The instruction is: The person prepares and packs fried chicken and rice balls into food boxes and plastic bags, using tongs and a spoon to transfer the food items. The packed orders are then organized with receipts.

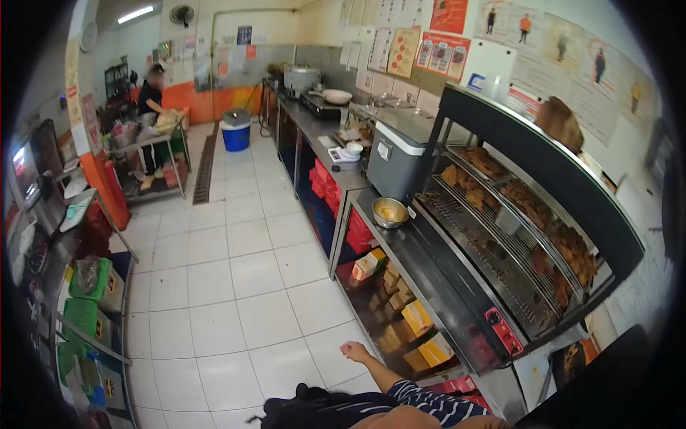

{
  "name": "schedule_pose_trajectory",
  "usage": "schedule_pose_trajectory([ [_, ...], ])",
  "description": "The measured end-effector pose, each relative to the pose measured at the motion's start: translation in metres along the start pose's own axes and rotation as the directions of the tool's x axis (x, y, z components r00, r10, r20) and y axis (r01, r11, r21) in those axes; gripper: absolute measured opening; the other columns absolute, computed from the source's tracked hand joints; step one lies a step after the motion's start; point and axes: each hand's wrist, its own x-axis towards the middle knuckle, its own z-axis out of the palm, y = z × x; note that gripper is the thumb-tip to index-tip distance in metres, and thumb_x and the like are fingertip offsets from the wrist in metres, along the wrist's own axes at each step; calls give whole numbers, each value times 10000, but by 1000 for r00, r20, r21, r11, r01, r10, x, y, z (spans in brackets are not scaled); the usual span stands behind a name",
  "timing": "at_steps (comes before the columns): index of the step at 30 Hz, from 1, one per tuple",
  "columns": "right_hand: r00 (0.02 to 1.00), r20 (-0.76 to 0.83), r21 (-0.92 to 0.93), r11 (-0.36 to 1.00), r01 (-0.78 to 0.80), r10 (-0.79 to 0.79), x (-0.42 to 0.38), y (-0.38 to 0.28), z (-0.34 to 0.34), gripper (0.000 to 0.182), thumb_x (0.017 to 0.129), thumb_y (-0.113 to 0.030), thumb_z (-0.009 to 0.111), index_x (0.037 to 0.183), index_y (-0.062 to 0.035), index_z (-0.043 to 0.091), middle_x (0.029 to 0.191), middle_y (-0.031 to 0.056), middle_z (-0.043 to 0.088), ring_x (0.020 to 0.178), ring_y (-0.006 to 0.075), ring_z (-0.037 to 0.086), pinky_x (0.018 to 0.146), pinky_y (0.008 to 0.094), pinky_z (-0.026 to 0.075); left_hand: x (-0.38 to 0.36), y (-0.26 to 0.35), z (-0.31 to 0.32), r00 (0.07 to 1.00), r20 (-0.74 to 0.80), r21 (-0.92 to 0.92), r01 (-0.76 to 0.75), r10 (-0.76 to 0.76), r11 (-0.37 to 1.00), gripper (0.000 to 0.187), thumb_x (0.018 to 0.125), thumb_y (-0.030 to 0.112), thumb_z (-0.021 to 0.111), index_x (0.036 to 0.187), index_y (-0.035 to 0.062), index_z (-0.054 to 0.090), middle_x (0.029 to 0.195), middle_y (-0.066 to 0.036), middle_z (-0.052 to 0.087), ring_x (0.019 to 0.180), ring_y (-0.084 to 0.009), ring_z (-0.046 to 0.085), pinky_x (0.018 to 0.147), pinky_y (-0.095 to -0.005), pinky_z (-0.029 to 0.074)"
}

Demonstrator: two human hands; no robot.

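My right hand is low in the middle, held over the white tiled floor beside the counter's open lower shelf. Its fingers are curled in, and I see nothing in them. A striped sleeve covers the upper part of that arm. My left hand is not in view. Nearest to the right hand are yellow and white boxes and brown cartons on the lower shelf. Above them, a metal bowl with yellowish contents stands on the steel counter.
A heated display case holds fried food at right, beside a grey cooler. Further back are a white scale, a pan and a blue bucket. Green-lidded bins line the left. Another person stands at a far table.
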Motion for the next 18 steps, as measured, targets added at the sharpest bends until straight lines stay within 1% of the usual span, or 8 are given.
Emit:
schedule_pose_trajectory([
  [1, 995, -10, -114, 989, 95, -97, 6, 17, -4, 263, 794, -293, 525, 812, -46, 612, 673, 74, 610, 539, 157, 574, 554, 288, 461, 43, 28, -20, 996, -39, 26, -80, 81, 996, 368, 815, 347, 448, 994, 55, 584, 1005, -168, 580, 952, -340, 532, 837, -400, 412],
  [2, 986, 133, -228, 971, -71, 104, 10, 34, -12, 330, 792, -365, 457, 829, -85, 629, 871, 127, 617, 825, 280, 579, 703, 400, 453, 95, 67, -43, 953, -141, 75, -260, 268, 963, 367, 817, 344, 443, 990, 54, 586, 1008, -168, 580, 956, -341, 530, 839, -401, 410],
  [3, 978, 196, -394, 919, 12, 71, 0, 28, -29, 316, 794, -335, 433, 813, -81, 620, 905, 131, 612, 835, 298, 572, 696, 418, 445, 148, 115, -69, 482, -421, 261, -747, 768, 612, 366, 819, 342, 438, 986, 52, 588, 1010, -168, 579, 959, -341, 529, 841, -402, 408],
  [4, 978, 201, -499, 854, 147, -51, 7, 71, -19, 315, 793, -315, 417, 835, -73, 614, 914, 129, 609, 820, 312, 571, 685, 438, 444, 196, 181, -101, 724, -319, 242, -562, 612, 791, 393, 818, 342, 428, 1011, 32, 573, 1037, -184, 563, 982, -344, 519, 863, -404, 397],
  [5, 943, 296, -650, 756, 82, 152, 20, 148, 8, 328, 797, -328, 412, 844, -72, 612, 900, 128, 607, 816, 318, 569, 697, 447, 447, 224, 269, -148, 898, -186, 304, -334, 399, 892, 420, 818, 343, 418, 1036, 12, 558, 1064, -200, 546, 1004, -346, 508, 885, -406, 385],
  [10, 765, 270, -505, 763, -404, 585, 134, 108, -50, 295, 791, -325, 441, 822, -85, 610, 845, 130, 612, 763, 300, 580, 670, 431, 448, 270, 613, -312, 433, -488, 101, -834, 758, 542, 382, 794, 305, 522, 1074, 46, 539, 993, -156, 587, 895, -315, 562, 783, -380, 444],
  [15, 982, -168, -502, 850, -157, 82, 383, 59, -94, 264, 784, -323, 469, 799, -99, 608, 791, 133, 617, 711, 281, 591, 644, 414, 449, 327, 722, -355, 522, -355, -209, -853, 775, 478, 322, 766, 227, 572, 1034, 49, 570, 905, -137, 617, 720, -248, 613, 694, -347, 474],
  [18, 962, -252, 120, 989, -82, 110, 572, -78, -171, 218, 756, -284, 545, 774, -73, 599, 722, 120, 604, 688, 282, 579, 626, 362, 448, 401, 716, -369, 624, -288, -97, -774, 727, 626, 305, 749, 212, 587, 993, 29, 590, 946, -164, 606, 834, -279, 595, 754, -346, 459],
])
